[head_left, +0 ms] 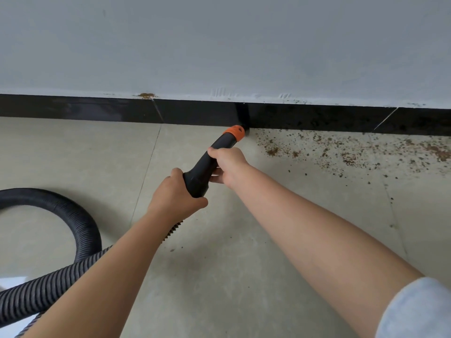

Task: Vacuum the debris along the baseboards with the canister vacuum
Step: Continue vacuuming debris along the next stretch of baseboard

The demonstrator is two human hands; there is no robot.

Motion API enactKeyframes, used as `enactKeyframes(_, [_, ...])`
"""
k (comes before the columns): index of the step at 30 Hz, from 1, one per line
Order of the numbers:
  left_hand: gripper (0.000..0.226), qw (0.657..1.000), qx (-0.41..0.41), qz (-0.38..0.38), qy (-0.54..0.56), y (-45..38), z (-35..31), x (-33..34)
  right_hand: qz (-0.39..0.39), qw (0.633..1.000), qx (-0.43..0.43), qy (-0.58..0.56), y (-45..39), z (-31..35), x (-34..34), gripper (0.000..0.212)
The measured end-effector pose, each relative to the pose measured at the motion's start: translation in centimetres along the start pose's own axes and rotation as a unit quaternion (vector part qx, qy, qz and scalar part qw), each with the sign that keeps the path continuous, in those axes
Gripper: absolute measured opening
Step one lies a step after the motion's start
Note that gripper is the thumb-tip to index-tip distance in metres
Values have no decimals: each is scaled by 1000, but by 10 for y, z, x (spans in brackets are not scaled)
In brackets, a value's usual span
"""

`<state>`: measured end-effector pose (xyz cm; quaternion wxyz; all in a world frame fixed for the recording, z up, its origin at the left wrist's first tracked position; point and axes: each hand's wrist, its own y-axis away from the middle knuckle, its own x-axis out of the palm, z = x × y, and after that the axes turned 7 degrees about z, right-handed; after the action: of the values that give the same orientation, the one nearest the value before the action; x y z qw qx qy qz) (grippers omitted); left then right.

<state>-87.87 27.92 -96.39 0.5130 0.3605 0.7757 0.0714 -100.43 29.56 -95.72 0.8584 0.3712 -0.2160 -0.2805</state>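
Gripping the wand (214, 157) with both hands, left hand (175, 196) at the rear and right hand (227, 164) forward, fingers clamped around it, the person sets its orange tip at the baseboard (317, 118). Floor towards nine o'clock looks clean; debris (341, 152) towards three o'clock remains, so roughly half seems left.
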Motion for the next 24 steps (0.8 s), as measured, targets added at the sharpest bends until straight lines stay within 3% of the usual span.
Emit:
enactKeyframes(11, [43, 1000, 20, 9, 7, -2, -7, 6, -26, 1000, 2, 3, 3, 0, -11, 38])
enactKeyframes(24, [40, 999, -10, -49, 13, 8, 20, -6, 6, 996, -40, 83, 5, -7, 22, 37])
